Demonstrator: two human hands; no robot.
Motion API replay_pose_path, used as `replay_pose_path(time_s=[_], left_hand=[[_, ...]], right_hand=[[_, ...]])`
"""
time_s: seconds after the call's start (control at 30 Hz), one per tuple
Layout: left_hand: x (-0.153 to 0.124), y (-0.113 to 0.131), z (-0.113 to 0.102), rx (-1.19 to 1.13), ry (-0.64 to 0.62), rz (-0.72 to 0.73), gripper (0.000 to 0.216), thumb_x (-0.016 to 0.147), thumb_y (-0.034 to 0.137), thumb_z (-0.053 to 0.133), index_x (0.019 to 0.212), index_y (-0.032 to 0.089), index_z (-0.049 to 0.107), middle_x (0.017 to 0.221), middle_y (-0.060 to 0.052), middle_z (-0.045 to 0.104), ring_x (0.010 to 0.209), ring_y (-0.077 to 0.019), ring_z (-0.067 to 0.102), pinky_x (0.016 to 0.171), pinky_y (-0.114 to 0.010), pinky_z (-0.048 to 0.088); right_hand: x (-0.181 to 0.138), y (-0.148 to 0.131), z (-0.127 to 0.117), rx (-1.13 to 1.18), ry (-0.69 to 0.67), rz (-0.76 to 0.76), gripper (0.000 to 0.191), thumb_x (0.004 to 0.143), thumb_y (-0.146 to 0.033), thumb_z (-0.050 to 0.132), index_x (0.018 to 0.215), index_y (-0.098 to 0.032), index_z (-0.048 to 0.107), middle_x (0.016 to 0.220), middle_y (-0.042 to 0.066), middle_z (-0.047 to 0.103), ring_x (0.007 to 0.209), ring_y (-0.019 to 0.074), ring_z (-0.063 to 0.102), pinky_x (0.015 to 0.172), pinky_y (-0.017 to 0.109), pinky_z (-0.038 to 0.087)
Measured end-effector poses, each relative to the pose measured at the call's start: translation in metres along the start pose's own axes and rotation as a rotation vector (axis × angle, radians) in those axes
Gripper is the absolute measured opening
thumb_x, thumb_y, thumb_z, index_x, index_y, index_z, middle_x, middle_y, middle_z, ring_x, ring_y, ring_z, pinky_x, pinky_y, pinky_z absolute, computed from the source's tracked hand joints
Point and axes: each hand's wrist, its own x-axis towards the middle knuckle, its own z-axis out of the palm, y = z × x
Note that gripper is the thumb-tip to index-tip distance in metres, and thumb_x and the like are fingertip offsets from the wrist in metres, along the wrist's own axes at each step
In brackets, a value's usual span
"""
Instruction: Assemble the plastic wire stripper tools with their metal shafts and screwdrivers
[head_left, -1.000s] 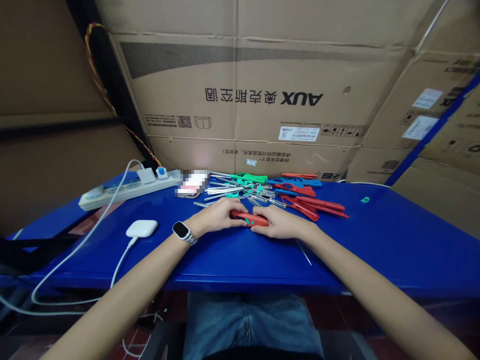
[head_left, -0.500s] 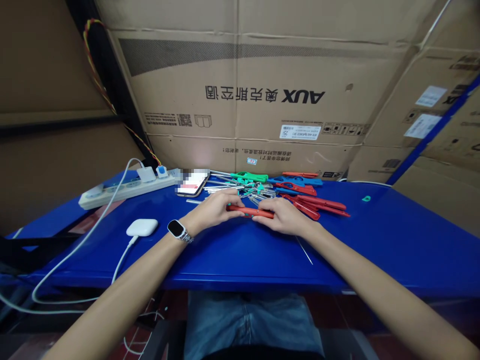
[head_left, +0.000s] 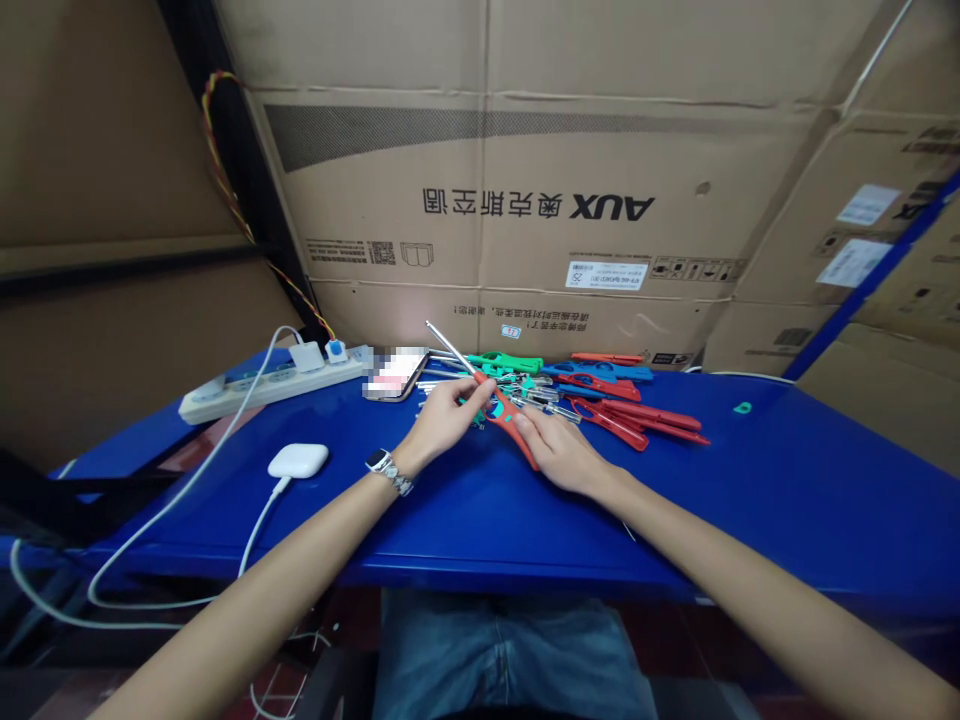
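An orange-red long-nosed gas lighter [head_left: 516, 432] with a green trigger is held between both hands above the table. Its metal tube slants up and away to the left. My left hand [head_left: 448, 412], with a watch on its wrist, pinches the lighter where the tube meets the body. My right hand [head_left: 559, 447] grips the handle end. Just behind the hands lies a pile of metal tubes and green trigger parts [head_left: 529, 383]. A green lighter [head_left: 506, 362] rests at the back of the pile. Red handle shells [head_left: 652, 416] and blue handle shells [head_left: 619, 371] lie to the right.
On the blue table [head_left: 750, 490] a phone [head_left: 397, 372] lies left of the pile. A power strip [head_left: 274, 383] and a white earbud case [head_left: 298, 460] with cables are farther left. One green part [head_left: 742, 407] lies at right. Cardboard [head_left: 525, 130] walls the back.
The lighter has turned from lying level between the hands to slanting, its metal tube now showing at upper left. My right hand has moved down towards the handle end. The view has shifted slightly.
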Motion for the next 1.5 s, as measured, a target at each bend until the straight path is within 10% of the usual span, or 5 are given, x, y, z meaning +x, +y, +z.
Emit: replay_pose_path(time_s=[0.3,0.63,1.0,1.5], left_hand=[[0.002,0.013,-0.002,-0.623,-0.029,-0.178,0.046,0.084,0.056,0.067,0.099,0.013,0.066,0.088,-0.009,0.074,0.078,-0.0187,0.07,0.075,-0.033,0.057],[0.002,0.01,-0.037,-0.074,-0.043,-0.112,0.039,0.088,0.055,0.06,0.081,0.016,0.058,0.058,0.004,0.052,0.044,-0.0111,0.052,0.044,-0.024,0.042],[-0.001,-0.009,-0.034,0.462,-0.16,0.101,0.031,0.096,0.045,0.048,0.095,0.019,0.065,0.08,-0.003,0.066,0.071,-0.0192,0.059,0.066,-0.027,0.039],[-0.003,0.001,-0.03,0.527,-0.278,0.214,0.028,0.099,0.039,0.042,0.09,0.019,0.06,0.075,-0.001,0.06,0.065,-0.0165,0.053,0.063,-0.027,0.035]], right_hand=[[-0.003,-0.01,0.006,0.122,-0.08,-0.119,0.028,0.102,-0.04,0.033,0.092,-0.023,0.053,0.064,-0.003,0.054,0.059,0.0149,0.05,0.059,0.026,0.029],[0.064,0.0,0.01,-0.02,-0.052,0.147,0.033,0.089,-0.044,0.055,0.069,-0.02,0.065,0.07,0.004,0.067,0.062,0.0164,0.056,0.055,0.027,0.033],[0.084,-0.013,0.01,-0.158,-0.053,0.244,0.014,0.073,-0.034,0.069,0.065,-0.022,0.068,0.074,0.008,0.071,0.075,0.0254,0.067,0.061,0.031,0.045],[0.028,0.038,-0.029,1.217,0.159,0.244,0.042,0.06,-0.043,0.086,0.085,-0.018,0.063,0.077,0.002,0.069,0.064,0.0125,0.062,0.043,0.019,0.037]])
